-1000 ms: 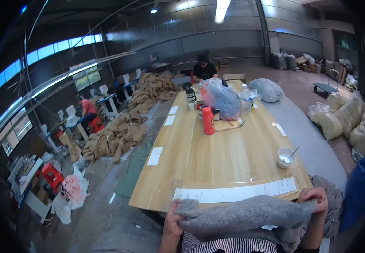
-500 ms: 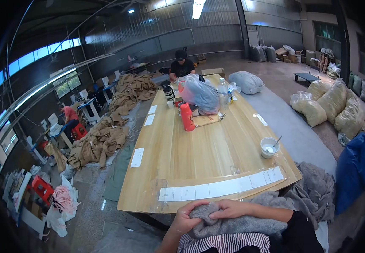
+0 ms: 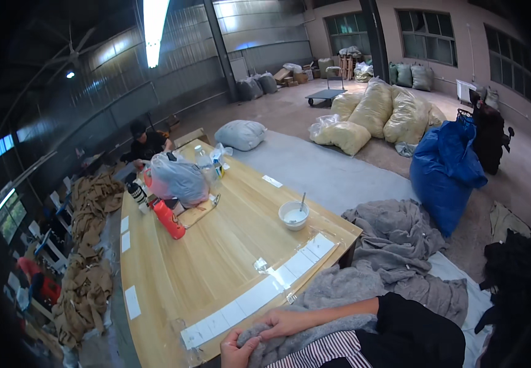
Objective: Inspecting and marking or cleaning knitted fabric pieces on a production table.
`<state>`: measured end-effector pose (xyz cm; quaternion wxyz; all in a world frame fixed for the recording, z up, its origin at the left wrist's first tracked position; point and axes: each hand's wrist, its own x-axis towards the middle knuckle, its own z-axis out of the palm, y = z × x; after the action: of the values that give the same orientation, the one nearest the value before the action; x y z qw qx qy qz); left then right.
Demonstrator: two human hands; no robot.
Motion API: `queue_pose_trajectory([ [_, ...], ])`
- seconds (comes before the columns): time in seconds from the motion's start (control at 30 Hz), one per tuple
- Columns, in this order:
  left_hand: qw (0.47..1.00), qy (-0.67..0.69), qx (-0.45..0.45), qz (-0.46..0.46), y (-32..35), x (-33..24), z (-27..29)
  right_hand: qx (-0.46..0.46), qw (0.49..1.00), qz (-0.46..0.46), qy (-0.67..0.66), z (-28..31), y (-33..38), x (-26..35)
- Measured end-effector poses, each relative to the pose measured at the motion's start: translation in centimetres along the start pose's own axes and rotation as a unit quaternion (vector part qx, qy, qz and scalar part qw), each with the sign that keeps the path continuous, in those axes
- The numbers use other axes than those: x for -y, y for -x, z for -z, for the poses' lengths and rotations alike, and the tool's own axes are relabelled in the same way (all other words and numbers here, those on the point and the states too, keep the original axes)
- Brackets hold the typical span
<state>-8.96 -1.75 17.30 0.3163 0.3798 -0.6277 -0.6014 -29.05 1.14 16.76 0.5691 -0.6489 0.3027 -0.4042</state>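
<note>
A fuzzy grey knit cloth (image 3: 337, 288) lies across my lap, over black-and-white striped fabric (image 3: 323, 354). My left hand (image 3: 238, 351) is closed on one end of it at the lower edge of the picture. Beside it, my right hand (image 3: 282, 323) grips the same end, thumb and fingers pressed into the cloth. Both hands are just off the near edge of a wooden table (image 3: 216, 264). The fingertips are partly hidden by folds.
White paper strips (image 3: 247, 306) line the table's near edge. A bowl with a spoon (image 3: 293, 216), a red bottle (image 3: 168, 219) and a plastic bag (image 3: 179, 178) stand on it. Grey cloth (image 3: 400, 233) and a blue sack (image 3: 440, 178) are at right. A person (image 3: 146, 144) sits beyond.
The view has swung to the right, bringing more of the blue sack and the windows into sight. Both hands still grip the grey cloth, with the fingers closer together.
</note>
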Motion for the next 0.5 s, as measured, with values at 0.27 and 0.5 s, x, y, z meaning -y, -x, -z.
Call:
queue_pose_trajectory([
  [0.27,0.999,0.027,0.030,0.001,0.2,1.8,1.1,-0.050,0.995,-0.052,-0.069,0.0,0.3,-2.5],
  [0.5,0.928,0.272,-0.206,-0.149,1.1,-0.5,8.0,0.174,0.979,-0.075,0.080,3.0,0.5,2.4],
])
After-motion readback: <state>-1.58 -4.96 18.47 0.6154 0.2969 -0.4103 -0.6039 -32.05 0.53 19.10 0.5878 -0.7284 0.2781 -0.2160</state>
